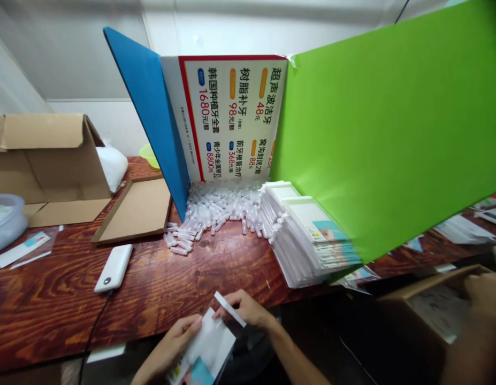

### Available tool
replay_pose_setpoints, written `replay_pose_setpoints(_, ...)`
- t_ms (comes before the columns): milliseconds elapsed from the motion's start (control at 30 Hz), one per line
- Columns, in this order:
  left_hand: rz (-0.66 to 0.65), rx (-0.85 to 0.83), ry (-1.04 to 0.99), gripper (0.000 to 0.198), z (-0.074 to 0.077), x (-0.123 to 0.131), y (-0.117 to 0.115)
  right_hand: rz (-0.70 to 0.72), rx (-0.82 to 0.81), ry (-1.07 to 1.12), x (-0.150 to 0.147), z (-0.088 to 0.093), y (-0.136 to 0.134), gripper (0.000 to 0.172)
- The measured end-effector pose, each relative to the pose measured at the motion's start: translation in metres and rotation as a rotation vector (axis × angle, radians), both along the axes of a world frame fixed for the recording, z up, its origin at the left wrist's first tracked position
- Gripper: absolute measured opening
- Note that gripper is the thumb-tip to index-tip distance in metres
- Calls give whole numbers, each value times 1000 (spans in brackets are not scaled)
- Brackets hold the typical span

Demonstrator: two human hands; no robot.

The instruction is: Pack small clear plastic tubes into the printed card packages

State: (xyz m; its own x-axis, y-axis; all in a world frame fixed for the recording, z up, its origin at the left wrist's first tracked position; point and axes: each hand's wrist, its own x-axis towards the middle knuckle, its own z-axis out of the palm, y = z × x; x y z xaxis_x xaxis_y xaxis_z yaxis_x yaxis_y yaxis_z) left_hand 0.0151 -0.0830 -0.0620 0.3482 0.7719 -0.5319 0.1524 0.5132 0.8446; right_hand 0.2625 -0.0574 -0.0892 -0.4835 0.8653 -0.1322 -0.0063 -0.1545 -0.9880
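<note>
A clear plastic packet [210, 342] with a white and turquoise printed card is held low, at the table's front edge. My left hand [181, 337] is closed on its left side, thumb lying along the top. My right hand [245, 310] is closed at the packet's upper end, with fingertips at its mouth. A white flap strip [230, 308] slants across these fingers; whether they pinch anything else is hidden. Beyond my hands lies a heap of small translucent plastic tubes [219, 206]. Right of it stands a tall stack of similar packets [307, 235].
Behind the tubes rise a blue board [147, 107], a printed price board [231, 117] and a large green board [384, 123]. A white power bank [114, 267] with a cable, a cardboard tray [135, 208] and a carton [43, 160] lie left. At right, another person's hand [488, 291] is beside a box.
</note>
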Motion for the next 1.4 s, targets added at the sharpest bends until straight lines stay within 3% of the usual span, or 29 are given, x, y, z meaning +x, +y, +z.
replay_pose_setpoints(100,150,-67,-79,54,-9,-14,-10,20,-25,-123,17,0,-18,41)
replay_pose_setpoints(200,494,-174,-159,55,-19,-26,-16,192,81,-558,22,-10,-45,17)
replay_pose_setpoints(267,642,-219,-196,56,-22,-29,-17,264,165,-886,18,-21,-60,21)
replay_pose_setpoints(333,645,-239,-240,60,-20,-25,-16,257,170,-1063,12,-31,-69,31)
replay_pose_setpoints(467,445,-140,-321,80,-11,-8,-10,298,141,-1232,3,-43,-66,37)
replay_pose_setpoints(533,351,-46,-279,80,-8,0,-6,321,146,-1251,2,-45,-64,37)
replay_pose_setpoints(667,234,62,-183,65,-10,5,-1,345,164,-1202,7,-37,-69,34)
replay_pose_setpoints(733,214,80,-188,68,-15,2,-1,313,196,-1082,12,-25,-71,33)
replay_pose_setpoints(800,190,97,-186,76,-20,-1,-4,180,232,-827,16,-7,-68,27)
replay_pose_setpoints(900,59,191,-177,86,-22,-3,-8,-155,211,-406,18,22,-52,11)
replay_pose_setpoints(1000,-146,265,-138,85,-13,1,-8,-372,148,-156,19,43,-31,17)
replay_pose_setpoints(1100,-287,226,-141,79,0,8,-3,-250,145,10,25,56,-17,21)
replay_pose_setpoints(1233,-281,120,-211,70,14,12,2,48,100,65,37,64,-12,30)
replay_pose_setpoints(1333,-262,53,-193,63,20,11,2,-2,-2,94,38,55,-14,21)
replay_pose_setpoints(1400,-278,11,-201,61,23,13,1,-90,-86,120,33,43,-16,27)
